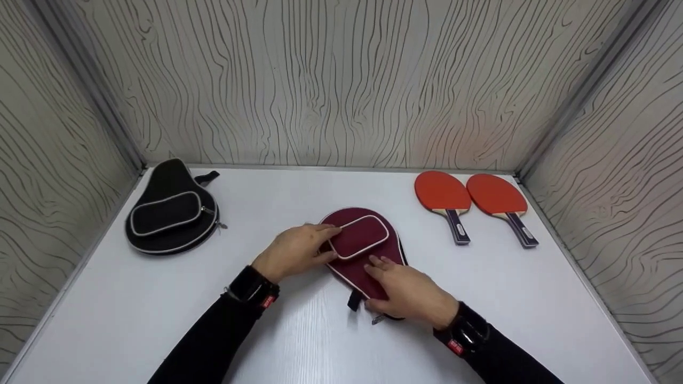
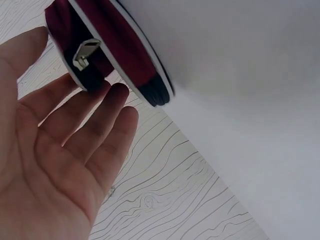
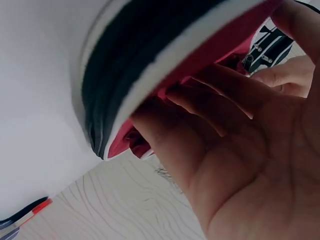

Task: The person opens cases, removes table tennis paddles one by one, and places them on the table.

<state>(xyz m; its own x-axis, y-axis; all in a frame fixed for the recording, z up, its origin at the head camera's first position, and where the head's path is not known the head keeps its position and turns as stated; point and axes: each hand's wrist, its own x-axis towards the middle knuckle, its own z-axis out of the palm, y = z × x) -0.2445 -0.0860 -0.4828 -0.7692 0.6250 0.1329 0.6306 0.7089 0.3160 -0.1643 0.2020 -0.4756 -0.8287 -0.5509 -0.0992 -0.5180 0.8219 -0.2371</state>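
A maroon table tennis bat case with white piping lies on the white table, its narrow end toward me. Its raised pocket faces up. My left hand is at the case's left side, fingertips touching the pocket's end; a metal zip pull shows there in the left wrist view. My right hand rests on the narrow part, fingers spread over the fabric. A black strap and a zip pull stick out near the right thumb.
A black bat case with a zipped pocket lies at the back left. Two red table tennis bats, the left one and the right one, lie side by side at the back right. Wood-patterned panels enclose the table.
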